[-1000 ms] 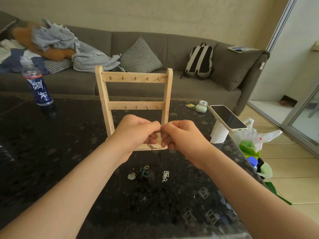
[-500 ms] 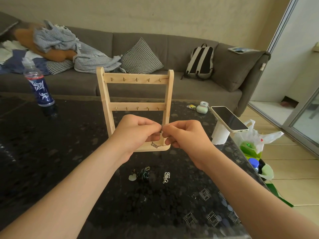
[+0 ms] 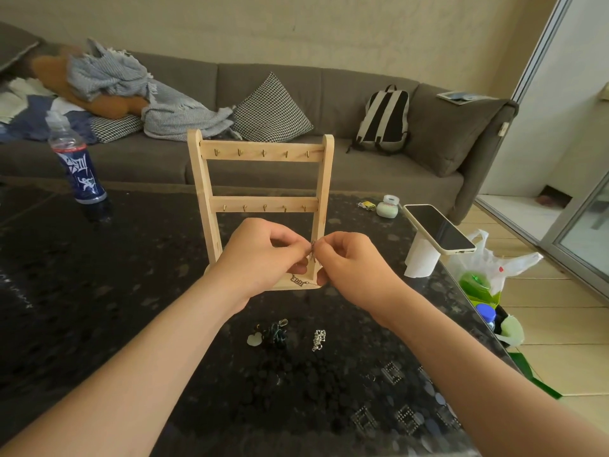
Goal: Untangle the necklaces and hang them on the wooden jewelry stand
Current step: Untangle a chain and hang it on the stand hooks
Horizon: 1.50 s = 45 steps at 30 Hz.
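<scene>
A wooden jewelry stand (image 3: 260, 150) with two rows of small hooks, all bare, stands upright mid-table. In front of its lower part my left hand (image 3: 260, 255) and my right hand (image 3: 352, 262) meet, both pinching a thin nameplate necklace (image 3: 299, 280); its knotted chain shows between the fingertips and the nameplate dangles below. On the table nearer me lie a dark tangled necklace with a pale heart pendant (image 3: 272, 334) and a small silver chain (image 3: 318, 339).
The dark speckled table (image 3: 99, 291) holds a blue bottle (image 3: 77, 166) at far left, a phone on a white holder (image 3: 438, 230) at right and a small white case (image 3: 388, 207). A plastic bag (image 3: 487, 275) sits on the floor at right; a grey sofa (image 3: 329, 94) stands behind.
My hands have drawn slightly apart, so the knotted chain shows between the fingertips. The nameplate hangs a little lower in front of the stand's base.
</scene>
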Motion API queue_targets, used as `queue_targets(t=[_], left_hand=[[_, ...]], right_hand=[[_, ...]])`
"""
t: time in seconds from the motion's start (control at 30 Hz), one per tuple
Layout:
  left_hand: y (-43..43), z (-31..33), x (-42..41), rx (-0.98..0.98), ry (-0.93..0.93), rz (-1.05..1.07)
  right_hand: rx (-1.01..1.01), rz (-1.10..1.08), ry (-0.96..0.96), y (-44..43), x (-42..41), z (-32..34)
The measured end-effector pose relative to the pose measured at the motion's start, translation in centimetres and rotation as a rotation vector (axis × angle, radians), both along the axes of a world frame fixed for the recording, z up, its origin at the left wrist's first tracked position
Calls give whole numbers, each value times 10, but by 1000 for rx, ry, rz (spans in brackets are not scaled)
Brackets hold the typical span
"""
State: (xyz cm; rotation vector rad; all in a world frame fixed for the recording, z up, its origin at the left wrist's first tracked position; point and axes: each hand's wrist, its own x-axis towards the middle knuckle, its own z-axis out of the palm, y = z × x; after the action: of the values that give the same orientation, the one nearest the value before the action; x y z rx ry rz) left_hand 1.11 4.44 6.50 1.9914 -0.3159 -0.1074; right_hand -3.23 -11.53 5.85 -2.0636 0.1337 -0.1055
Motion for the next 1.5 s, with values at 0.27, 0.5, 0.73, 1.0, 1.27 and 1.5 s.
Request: queue_targets(t=[0.27,0.5,0.73,1.0,1.27,1.5], left_hand=[[-3,0,-2,17,-37,-7],[-4,-2,-3,59,-60,-49],[-5,-2,-1,-150,147,-131],[-8,3,-2,-439,296,-48],[-9,0,0,-320,284,-108],[-3,-5,5,-104,130,-92]], right_hand=[[-66,76,85,5,-1,2],[-70,108,75,3,1,0],[369,151,89,8,1,3],[320,36,-1,10,4,-2],[341,-90,-80,2,3,0],[99,10,-274,-7,-4,3]])
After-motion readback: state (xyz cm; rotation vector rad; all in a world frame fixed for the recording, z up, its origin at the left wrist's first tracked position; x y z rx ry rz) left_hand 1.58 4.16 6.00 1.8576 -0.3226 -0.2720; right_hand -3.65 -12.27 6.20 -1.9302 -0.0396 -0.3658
